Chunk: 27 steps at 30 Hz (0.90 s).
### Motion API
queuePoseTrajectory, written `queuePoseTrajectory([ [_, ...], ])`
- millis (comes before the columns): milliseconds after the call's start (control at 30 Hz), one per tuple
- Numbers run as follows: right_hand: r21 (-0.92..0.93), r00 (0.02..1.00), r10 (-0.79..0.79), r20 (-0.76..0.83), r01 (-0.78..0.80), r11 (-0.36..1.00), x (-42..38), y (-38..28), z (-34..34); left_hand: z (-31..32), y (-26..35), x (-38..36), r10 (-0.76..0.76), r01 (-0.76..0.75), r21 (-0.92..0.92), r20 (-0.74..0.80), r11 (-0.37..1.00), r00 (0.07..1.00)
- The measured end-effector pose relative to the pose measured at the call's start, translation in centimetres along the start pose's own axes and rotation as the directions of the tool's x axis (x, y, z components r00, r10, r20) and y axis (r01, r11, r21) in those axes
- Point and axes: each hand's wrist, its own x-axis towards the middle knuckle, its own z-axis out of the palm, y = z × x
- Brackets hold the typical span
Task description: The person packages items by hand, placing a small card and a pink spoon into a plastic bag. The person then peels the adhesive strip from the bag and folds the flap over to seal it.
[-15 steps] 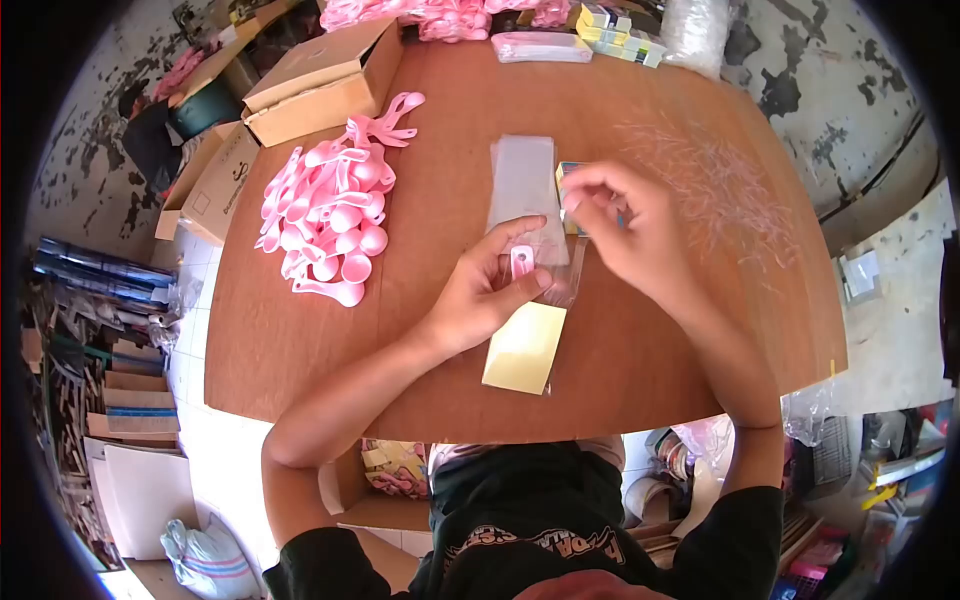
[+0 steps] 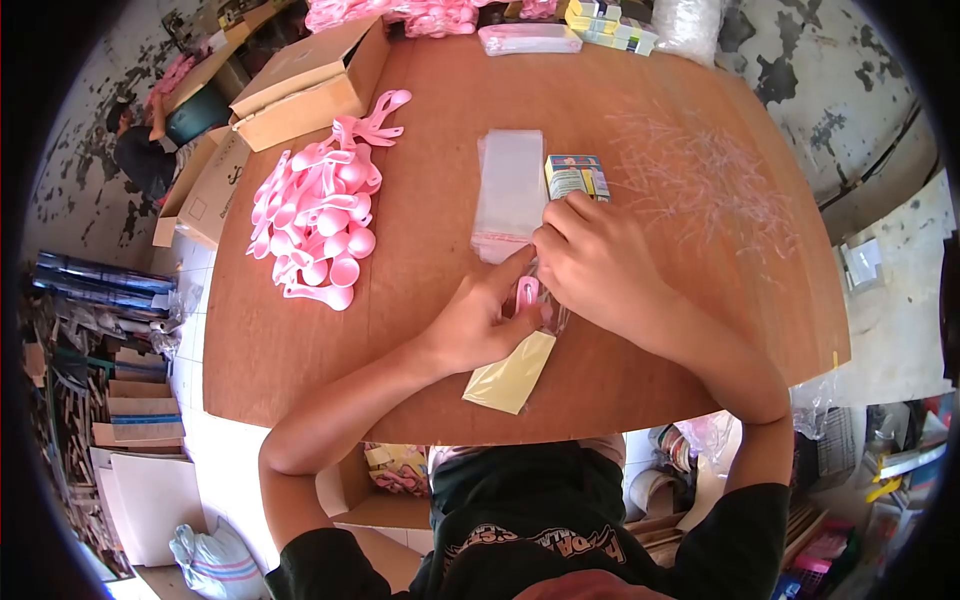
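My left hand (image 2: 487, 318) is closed around a clear plastic bag (image 2: 562, 318). Inside it are a pink plastic spoon (image 2: 527, 291), its holed handle end showing, and a pale yellow card (image 2: 510, 373) that hangs below my fingers. My right hand (image 2: 590, 255) pinches at the top of this bag, touching the left fingertips; the pinched edge is mostly hidden. Just beyond both hands lies a stack of flat clear bags (image 2: 510, 185). A small printed stack of cards (image 2: 577, 177) sits beside it, partly behind my right hand.
A heap of pink spoons (image 2: 320, 215) lies on the left of the brown table (image 2: 420, 250). Thin clear strips (image 2: 710, 180) are scattered at the right. Behind stand a cardboard box (image 2: 310, 85) and packed bundles (image 2: 530, 40). Another person (image 2: 145, 150) is at far left.
My right hand has come down and left to the bag's top, uncovering the printed card stack. The bag in my left hand has moved slightly nearer and tilted. The view has shifted a little.
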Motion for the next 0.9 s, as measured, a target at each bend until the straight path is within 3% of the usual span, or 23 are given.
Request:
queuePoseTrajectory([
  [33,-0.001,1.0,0.001,0.001,-0.001,1.0,0.0,0.2,0.2,0.2,-0.4,0.1,0.083,-0.083,-0.008,-0.008,0.997,0.997],
  [67,0.113,0.997,0.066,-0.03,-0.063,0.992,-0.1,0.5,0.4,0.3,-0.6,0.1,0.164,-0.164,-0.015,-0.017,0.986,0.986],
  [100,0.228,0.99,0.134,-0.052,-0.119,0.966,-0.1,0.8,0.6,0.1,-0.2,0.0,0.164,-0.164,-0.016,-0.017,0.986,0.986],
  [133,0.227,0.99,0.134,-0.051,-0.119,0.967,-0.2,1.2,0.8,-0.3,0.7,-0.1,0.11,-0.11,-0.003,0.022,0.994,0.994],
  [200,0.629,0.901,0.391,0.189,-0.416,0.657,-0.5,2.4,1.0,-0.6,1.0,-0.2,0.059,-0.059,0.007,0.059,0.998,0.997],
  [233,0.689,0.846,0.438,0.306,-0.514,0.511,-0.7,2.8,0.9,-0.6,0.6,-0.1,0.032,-0.029,-0.054,0.058,0.998,0.998],
  [267,0.686,0.846,0.437,0.307,-0.515,0.514,-0.7,3.1,0.9,-0.6,0.3,0.0,0.006,0.0,-0.115,0.059,0.993,0.998],
  [300,0.697,0.772,0.519,0.366,-0.598,0.397,-0.7,3.5,1.0,-0.5,0.0,0.0,0.01,-0.003,-0.12,0.059,0.993,0.998],
  [333,0.696,0.686,0.589,0.428,-0.666,0.269,-0.8,4.1,1.2,-0.3,-0.3,-0.1,-0.034,0.044,-0.276,0.041,0.96,0.999],
  [367,0.782,0.646,0.622,0.443,-0.618,0.084,-1.3,5.6,1.9,-0.2,-0.4,-0.2,-0.081,0.087,-0.426,0.032,0.9,0.996],
  [400,0.787,0.603,0.642,0.473,-0.617,0.001,-2.0,8.0,3.1,-0.3,-0.5,-0.2,-0.078,0.085,-0.43,0.035,0.899,0.996],
  [433,0.803,0.482,0.769,0.42,-0.592,-0.068,-1.6,9.0,3.1,-0.4,-0.6,-0.1,-0.078,0.065,-0.471,-0.009,0.88,0.997],
  [467,0.802,0.482,0.77,0.418,-0.594,-0.064,-1.4,10.7,3.4,-0.5,-0.7,0.0,-0.081,0.041,-0.51,-0.055,0.859,0.995],
  [500,0.725,0.535,0.841,0.085,-0.612,0.316,-1.5,12.8,4.0,-0.5,-0.9,0.2,-0.086,0.035,-0.511,-0.077,0.859,0.993],
  [533,0.497,0.6,0.762,-0.245,-0.597,0.629,-1.6,13.8,3.9,-0.4,-1.1,0.3,-0.082,0.031,-0.512,-0.077,0.858,0.994],
  [567,0.495,0.6,0.761,-0.248,-0.597,0.632,-2.2,14.4,3.9,-0.3,-1.1,0.3,-0.094,0.032,-0.519,-0.093,0.854,0.991],
  [633,0.106,0.796,0.605,0.028,-0.604,0.79,-2.8,15.0,3.4,-0.2,-1.2,0.4,-0.102,0.029,-0.524,-0.11,0.851,0.989],
  [667,0.104,0.797,0.603,0.025,-0.602,0.792,-3.4,15.9,4.0,-0.2,-1.2,0.4,-0.11,0.041,-0.52,-0.103,0.853,0.989],
  [733,0.275,0.946,0.218,0.239,-0.282,0.919,-4.1,17.2,5.5,-0.2,-1.2,0.3,-0.119,0.051,-0.519,-0.099,0.853,0.988],
  [767,0.276,0.946,0.214,0.244,-0.279,0.92,-4.3,17.3,5.5,-0.2,-1.1,0.3,-0.095,0.023,-0.523,-0.11,0.852,0.989],
  [833,0.324,0.866,0.5,-0.001,-0.473,0.819,-3.5,15.6,3.4,-0.2,-0.9,0.2,-0.076,-0.003,-0.532,-0.127,0.847,0.989],
  [867,0.325,0.869,0.496,0.006,-0.47,0.821,-3.1,15.0,2.5,-0.2,-0.7,0.3,-0.058,-0.029,-0.556,-0.138,0.83,0.989],
  [900,0.261,0.879,0.455,-0.139,-0.411,0.874,-2.5,14.4,1.6,-0.2,-0.6,0.3,-0.039,-0.055,-0.579,-0.149,0.814,0.988],
])
